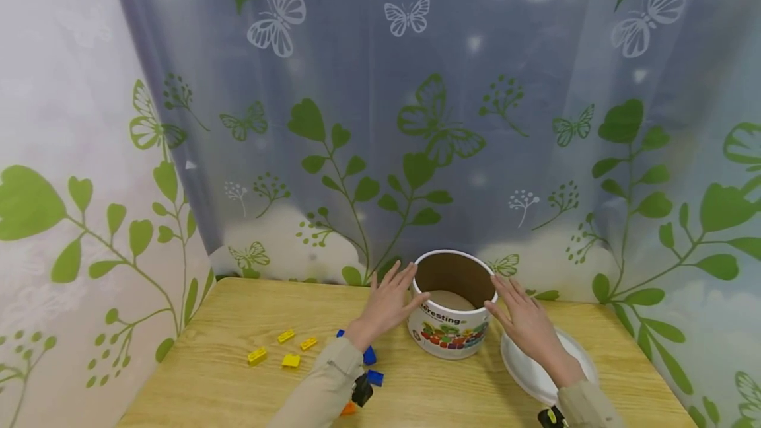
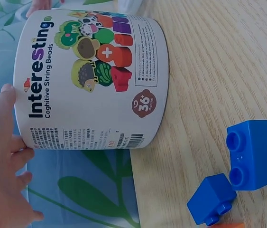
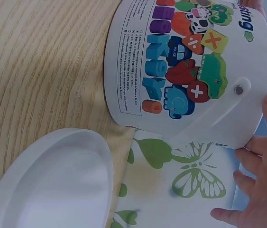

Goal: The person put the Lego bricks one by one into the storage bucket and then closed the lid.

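Note:
A white round bucket [image 1: 448,334] printed with colourful toy pictures stands upright on the table, its top uncovered and its brown inside showing no contents. At its left rim, my left hand [image 1: 383,306] touches with fingers extended and spread. Opposite, my right hand [image 1: 528,322] lies against the right rim, also with straight fingers. The right wrist view shows a white handle [image 3: 214,114] hanging down the bucket's side. Beside the bucket, partly under my right forearm, a white lid [image 3: 67,185] lies on the table.
Several yellow toy bricks [image 1: 290,361] lie scattered on the wooden table [image 1: 208,375] at left. Blue bricks [image 2: 254,154] and an orange brick [image 1: 349,408] are near my left forearm. A patterned curtain [image 1: 357,150] hangs behind the table.

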Motion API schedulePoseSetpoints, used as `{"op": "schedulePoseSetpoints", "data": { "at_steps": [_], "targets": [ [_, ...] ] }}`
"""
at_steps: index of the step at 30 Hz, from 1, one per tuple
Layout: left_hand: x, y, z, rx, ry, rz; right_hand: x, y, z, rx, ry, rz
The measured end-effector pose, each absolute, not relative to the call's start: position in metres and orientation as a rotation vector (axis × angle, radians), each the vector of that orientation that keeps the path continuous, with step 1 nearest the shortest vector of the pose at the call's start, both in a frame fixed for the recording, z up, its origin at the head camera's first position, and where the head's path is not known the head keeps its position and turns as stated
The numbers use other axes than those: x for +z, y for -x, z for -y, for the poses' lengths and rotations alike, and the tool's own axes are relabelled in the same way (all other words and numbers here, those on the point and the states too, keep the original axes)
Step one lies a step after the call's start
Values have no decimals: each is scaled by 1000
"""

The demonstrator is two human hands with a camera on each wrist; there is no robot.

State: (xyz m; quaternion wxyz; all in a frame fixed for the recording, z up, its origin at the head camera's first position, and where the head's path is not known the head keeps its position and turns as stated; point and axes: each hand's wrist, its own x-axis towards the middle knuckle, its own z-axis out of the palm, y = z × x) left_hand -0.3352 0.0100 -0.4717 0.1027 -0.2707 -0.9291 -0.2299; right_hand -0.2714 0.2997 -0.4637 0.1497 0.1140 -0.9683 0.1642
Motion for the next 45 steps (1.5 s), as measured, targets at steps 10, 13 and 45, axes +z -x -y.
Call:
{"op": "schedulePoseSetpoints", "data": {
  "at_steps": [10,13,45],
  "targets": [
    [-472,330,-4,-683,798,2731,-467,269,-297,516,-359,2776],
    [-472,328,-2,-680,801,2720,-467,265,-294,527,-367,2766],
    [-476,263,34,-744,763,2724,-470,208,-256,562,-314,2760]
  ]
}}
